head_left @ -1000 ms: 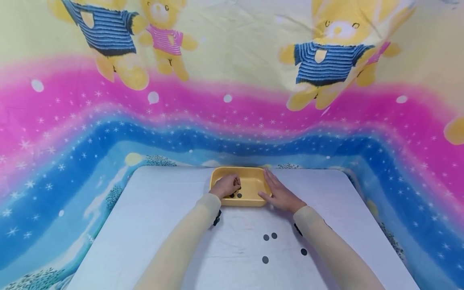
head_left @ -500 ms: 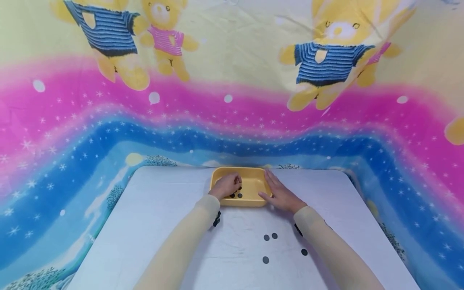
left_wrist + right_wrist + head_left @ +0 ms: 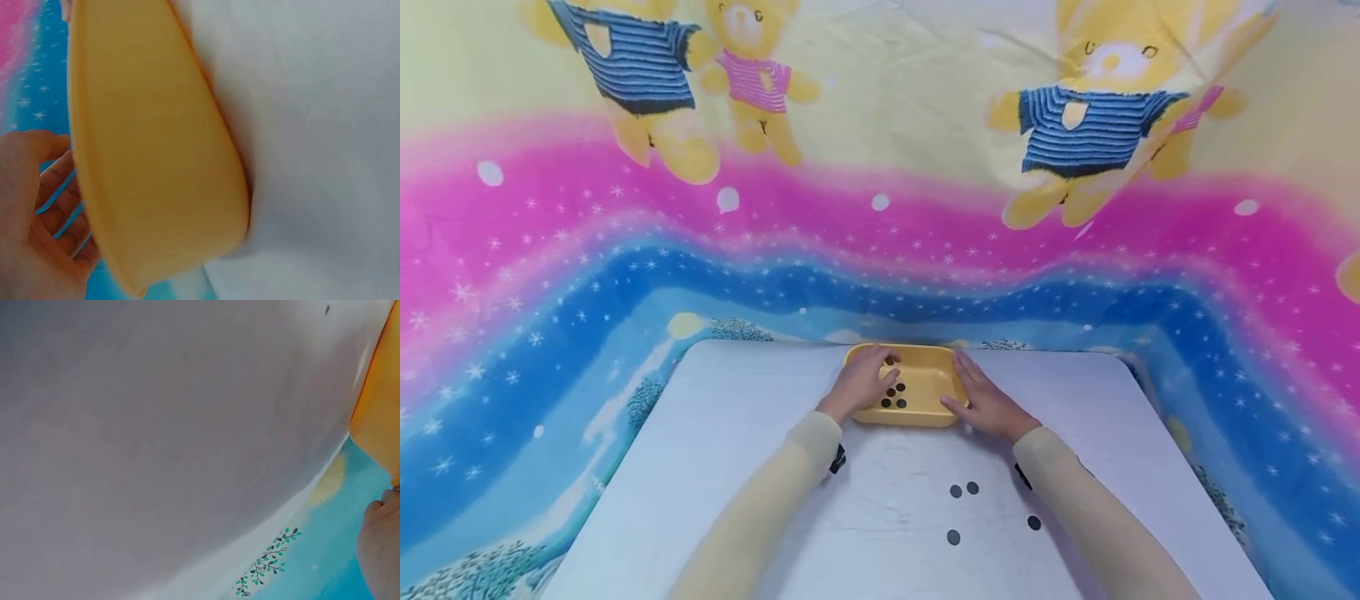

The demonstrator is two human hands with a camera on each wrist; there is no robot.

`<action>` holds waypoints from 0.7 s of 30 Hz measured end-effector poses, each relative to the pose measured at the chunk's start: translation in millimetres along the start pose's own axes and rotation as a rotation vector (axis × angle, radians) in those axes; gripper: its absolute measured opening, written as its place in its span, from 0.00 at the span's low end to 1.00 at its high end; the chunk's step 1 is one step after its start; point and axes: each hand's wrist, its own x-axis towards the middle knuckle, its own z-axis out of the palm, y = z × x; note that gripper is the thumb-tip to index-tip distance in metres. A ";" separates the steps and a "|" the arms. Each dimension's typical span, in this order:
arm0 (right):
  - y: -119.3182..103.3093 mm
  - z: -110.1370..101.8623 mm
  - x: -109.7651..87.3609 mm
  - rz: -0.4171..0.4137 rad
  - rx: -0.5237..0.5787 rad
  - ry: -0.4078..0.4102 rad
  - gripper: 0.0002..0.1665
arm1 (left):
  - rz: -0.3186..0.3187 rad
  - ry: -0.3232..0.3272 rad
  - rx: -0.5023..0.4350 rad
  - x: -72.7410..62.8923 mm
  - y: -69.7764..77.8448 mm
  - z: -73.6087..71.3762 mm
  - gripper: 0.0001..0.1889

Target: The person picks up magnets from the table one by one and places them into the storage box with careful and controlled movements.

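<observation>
A yellow rectangular tray (image 3: 925, 419) lies at the far edge of the table. My left hand (image 3: 861, 382) is over its left part, thumb apart from loosely bent fingers. In the left wrist view this hand (image 3: 47, 212) shows behind the tray's wall (image 3: 156, 144), with no object visible in it. Several small dark round discs (image 3: 901, 403) lie on the tray's floor near the thumb, and a dark spot shows by the fingertips. My right hand (image 3: 992, 403) rests along the right rim with straight fingers; in the right wrist view only part of this hand (image 3: 381, 544) appears.
On the white table (image 3: 737, 467), several more dark discs (image 3: 953, 537) lie in front of the tray, one of them a dark disc (image 3: 1034, 523) beside the right forearm. A patterned cloth (image 3: 880, 275) with bears hangs behind the table.
My left hand has lifted and moved back and left within the tray, its thumb parting from the fingers. More discs show below it. The right hand stays at the rim.
</observation>
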 end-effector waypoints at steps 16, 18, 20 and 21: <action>-2.1 -1.8 -1.2 -0.037 -0.010 0.016 0.60 | -0.008 0.045 0.153 -35.1 -26.8 -24.7 0.38; -2.2 -1.9 -1.0 -0.035 -0.010 0.013 0.60 | -0.008 0.032 0.160 -39.2 -30.4 -24.6 0.41; -2.2 -1.8 -0.9 -0.034 -0.012 0.010 0.60 | -0.005 0.020 0.158 -43.4 -33.7 -23.6 0.43; -2.1 -1.8 -0.7 -0.034 -0.015 0.009 0.60 | -0.007 0.012 0.154 -45.3 -35.1 -23.0 0.44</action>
